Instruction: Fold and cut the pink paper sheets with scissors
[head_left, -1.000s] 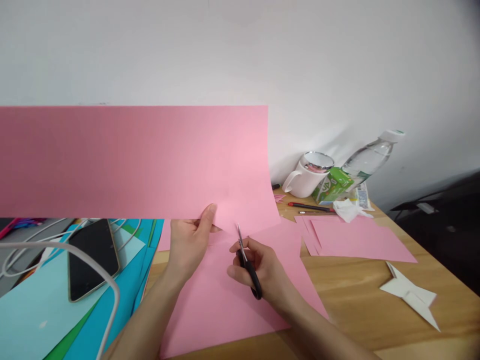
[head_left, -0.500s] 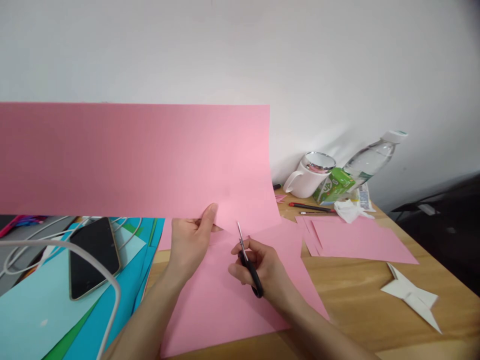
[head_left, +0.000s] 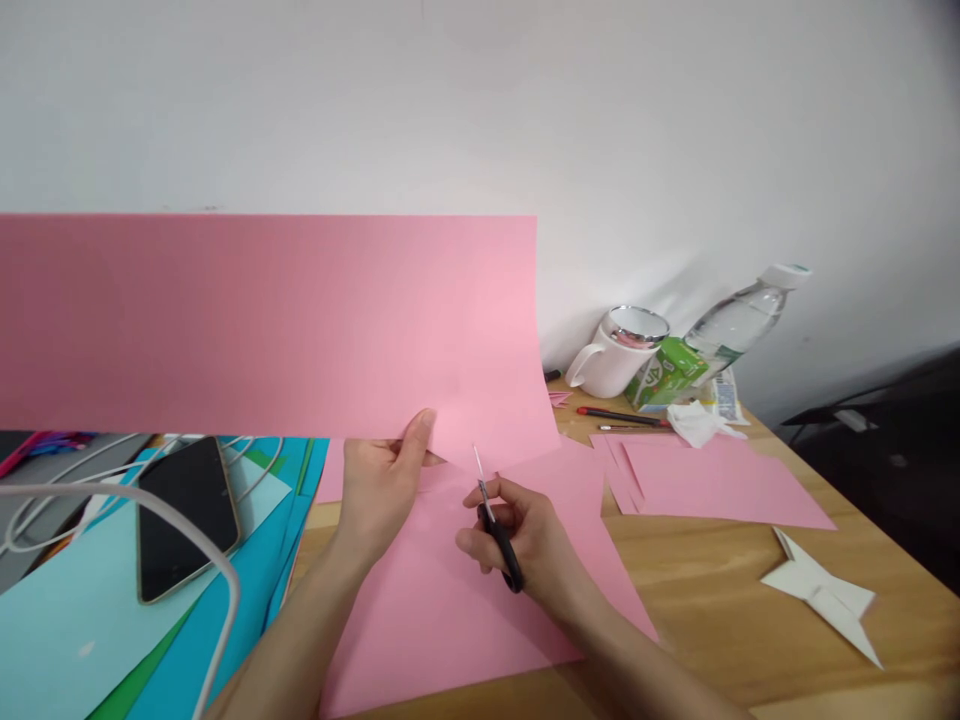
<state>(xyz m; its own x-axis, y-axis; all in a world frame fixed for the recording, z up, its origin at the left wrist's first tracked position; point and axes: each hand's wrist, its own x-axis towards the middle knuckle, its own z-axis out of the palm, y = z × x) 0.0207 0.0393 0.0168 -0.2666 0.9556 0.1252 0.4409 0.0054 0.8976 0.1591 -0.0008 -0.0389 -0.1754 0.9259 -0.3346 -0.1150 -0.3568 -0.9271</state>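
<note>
Pink sheet (head_left: pixel 300 325), lower edge in left hand (head_left: pixel 380 490), right edge free.

No text can be read, even on the green box (head_left: pixel 670 371).

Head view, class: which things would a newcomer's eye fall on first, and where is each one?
Most striking is the large pink sheet, held up before the pale wall and running off the picture's left edge. At its lower edge, the left hand grips it, while the right hand holds black-handled scissors. At far right, a folded white paper star lies on the wooden table.
</note>
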